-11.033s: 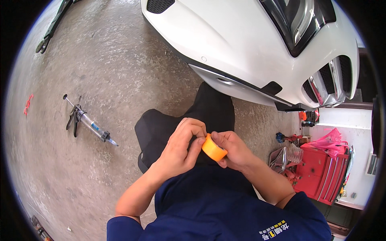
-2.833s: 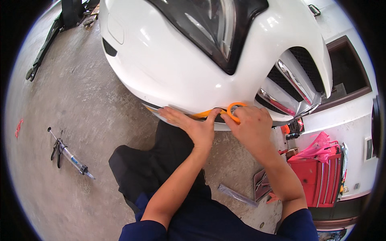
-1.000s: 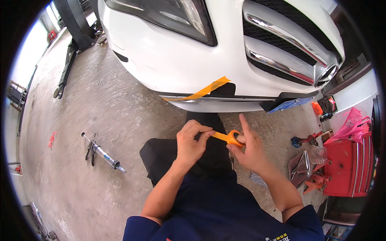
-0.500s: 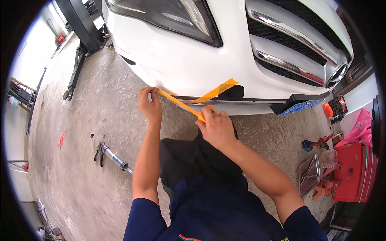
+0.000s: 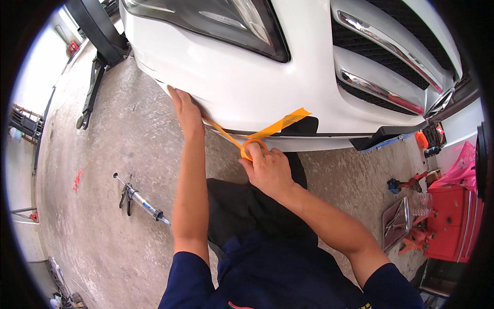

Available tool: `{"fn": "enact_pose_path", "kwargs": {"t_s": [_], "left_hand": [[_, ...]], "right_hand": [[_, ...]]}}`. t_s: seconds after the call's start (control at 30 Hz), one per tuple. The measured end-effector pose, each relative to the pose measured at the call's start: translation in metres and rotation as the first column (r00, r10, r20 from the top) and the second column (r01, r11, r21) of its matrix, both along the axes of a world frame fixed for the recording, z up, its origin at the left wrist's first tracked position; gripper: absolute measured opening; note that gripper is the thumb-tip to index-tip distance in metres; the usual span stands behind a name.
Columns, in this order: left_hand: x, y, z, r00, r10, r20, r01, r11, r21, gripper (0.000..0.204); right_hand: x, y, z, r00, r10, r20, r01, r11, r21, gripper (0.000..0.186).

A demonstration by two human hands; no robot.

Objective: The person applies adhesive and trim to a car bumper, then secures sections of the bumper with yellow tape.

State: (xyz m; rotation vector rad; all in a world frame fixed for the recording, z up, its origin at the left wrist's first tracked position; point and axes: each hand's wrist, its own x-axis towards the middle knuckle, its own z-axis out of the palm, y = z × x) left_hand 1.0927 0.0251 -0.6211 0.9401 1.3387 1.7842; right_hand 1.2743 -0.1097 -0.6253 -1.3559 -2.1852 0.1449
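My right hand [image 5: 270, 170] grips a roll of orange masking tape [image 5: 246, 151] just below the white car bumper [image 5: 200, 77]. From the roll, an unwound strip [image 5: 222, 131] runs up and left to the bumper's lower edge, beside my left hand. That left hand [image 5: 186, 114] lies against the bumper with its fingers stretched out along the lower corner; what is under the palm is hidden. Another orange tape strip [image 5: 283, 122] is stuck slantwise on the bumper, its torn end near a black patch [image 5: 307, 126] of trim.
A caulking gun [image 5: 141, 200] lies on the concrete floor [image 5: 113, 247] to my left. Far left stands a dark lift post [image 5: 98, 31] with a lift arm [image 5: 91, 95]. On the right are a metal tray [image 5: 396, 221] and a red tool cabinet [image 5: 447, 221].
My left hand has gone from pinching the tape's end to lying with straightened fingers farther up the bumper corner. The right hand with the roll has shifted slightly left and down.
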Motion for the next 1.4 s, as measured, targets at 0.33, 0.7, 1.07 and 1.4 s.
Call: {"fn": "enact_pose_path", "kwargs": {"t_s": [0.33, 0.7, 1.07, 1.4], "left_hand": [[-0.024, 0.029, -0.007, 1.0, -0.023, -0.017, 0.022, 0.997, -0.072, 0.084], [0.012, -0.017, -0.074, 0.741, -0.146, 0.655, 0.091, 0.989, 0.118, 0.088], [-0.004, 0.006, -0.124, 0.53, -0.014, 0.848, 0.179, 0.979, -0.096, 0.112], [0.09, -0.062, -0.032, 0.829, 0.466, -0.309, -0.285, 0.828, 0.483, 0.079]], "right_hand": [[0.026, -0.007, 0.02, 0.992, -0.063, 0.113, 0.058, 0.997, 0.047, 0.032], [0.03, -0.006, 0.007, 0.965, -0.189, 0.184, 0.178, 0.981, 0.073, 0.033], [0.035, -0.009, 0.017, 0.979, -0.137, 0.154, 0.123, 0.988, 0.096, 0.034], [0.055, -0.019, 0.018, 0.981, -0.105, 0.162, 0.092, 0.992, 0.083, 0.031]]}}
